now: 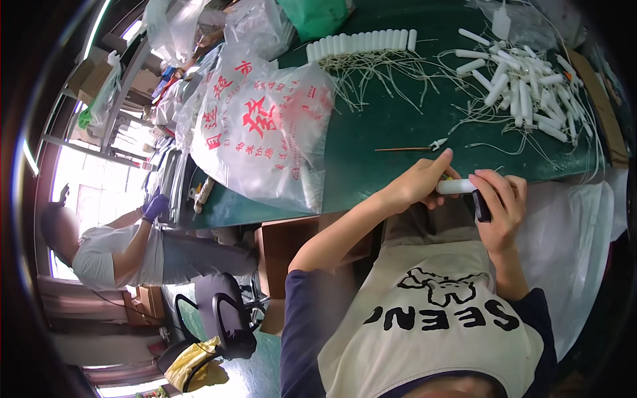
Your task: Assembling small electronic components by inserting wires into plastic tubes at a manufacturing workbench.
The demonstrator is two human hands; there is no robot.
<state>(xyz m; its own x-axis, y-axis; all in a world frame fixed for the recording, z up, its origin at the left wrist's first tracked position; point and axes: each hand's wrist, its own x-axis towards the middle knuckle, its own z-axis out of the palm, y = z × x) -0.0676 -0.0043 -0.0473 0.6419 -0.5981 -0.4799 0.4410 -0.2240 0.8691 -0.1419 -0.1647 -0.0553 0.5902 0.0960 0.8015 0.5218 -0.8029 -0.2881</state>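
Between my two hands, at the near edge of the green table, lies a short white cylinder [456,186]. My left hand [424,180] is closed around its left end, thumb raised; a small yellowish bit shows by those fingers. Gripping the right end is my right hand [502,207], fingers curled over it. A black block-like object [481,207] sits against the right palm, its kind unclear. Just beyond my left hand is a thin brown stick [403,149] with a small white piece [438,144] at its right end.
Many white cylinders with thin cords form a pile [524,93] at the far right. A neat row of similar cylinders [361,44] stands at the back. A printed plastic bag [265,132] covers the table's left part. A person in purple gloves [156,207] works at left, near an office chair [222,315].
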